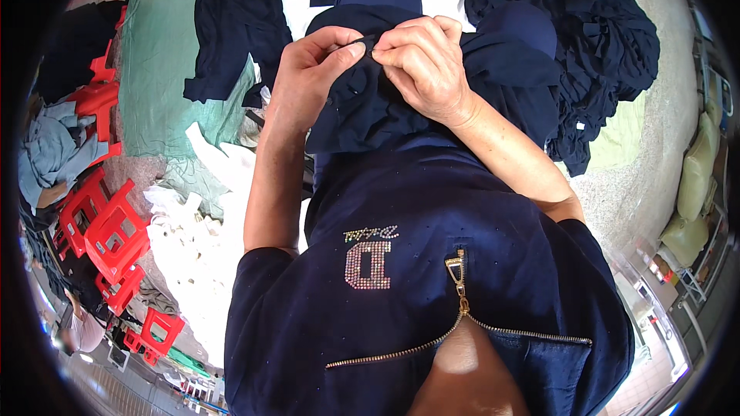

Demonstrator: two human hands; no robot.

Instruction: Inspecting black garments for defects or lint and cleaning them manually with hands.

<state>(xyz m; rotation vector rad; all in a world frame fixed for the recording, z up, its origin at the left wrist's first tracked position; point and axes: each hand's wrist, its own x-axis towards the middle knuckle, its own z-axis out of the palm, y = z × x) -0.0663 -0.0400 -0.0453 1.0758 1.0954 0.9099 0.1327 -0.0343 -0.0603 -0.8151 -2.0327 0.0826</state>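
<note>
A dark navy garment lies gathered over my lap. My left hand pinches its edge between thumb and forefinger. Close beside it, my right hand has its thumb and forefinger pressed together on the same edge, the fingertips of both hands nearly touching. A small dark round spot shows between them, perhaps a button; it is too small to tell. The rest of the cloth hangs in loose folds below my hands and over my knees.
Dark garments lie heaped ahead and to the right, another dark garment ahead left. Green cloth covers the floor at left, near white cloth pieces. Red plastic stools stand far left; pale sacks line the right.
</note>
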